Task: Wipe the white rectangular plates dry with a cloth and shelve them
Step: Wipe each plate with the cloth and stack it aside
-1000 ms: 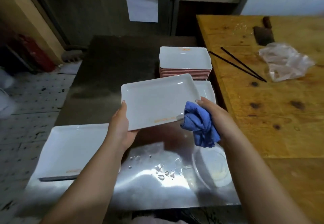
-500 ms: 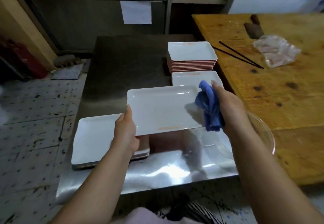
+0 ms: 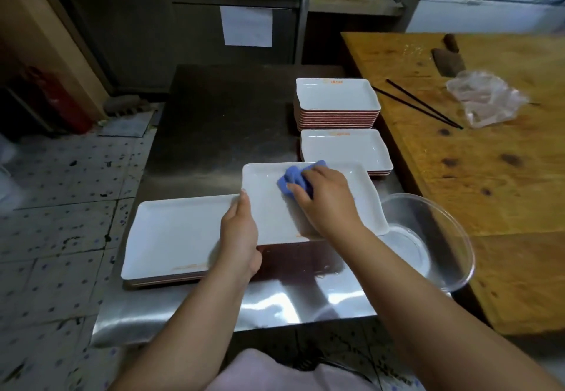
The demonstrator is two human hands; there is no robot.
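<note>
My left hand [image 3: 240, 231] grips the left edge of a white rectangular plate [image 3: 357, 204], holding it above the steel table [image 3: 214, 133]. My right hand [image 3: 327, 204] presses a crumpled blue cloth [image 3: 292, 178] onto the plate's inner face, near its far middle. A low stack of larger white plates [image 3: 174, 237] lies under my left hand. Behind the held plate sits a short stack of white plates [image 3: 345, 149], and further back a taller stack [image 3: 336, 100] with red rims.
A clear plastic bowl [image 3: 440, 237] stands at the table's right front corner. To the right is a wooden table [image 3: 504, 176] with black chopsticks [image 3: 422, 104], a crumpled plastic bag [image 3: 486, 100] and a cleaver [image 3: 448, 58]. Tiled floor lies to the left.
My right hand moved the blue cloth from the plate's right edge onto its inner face. The plate now sits lower and flatter. The camera view has shifted.
</note>
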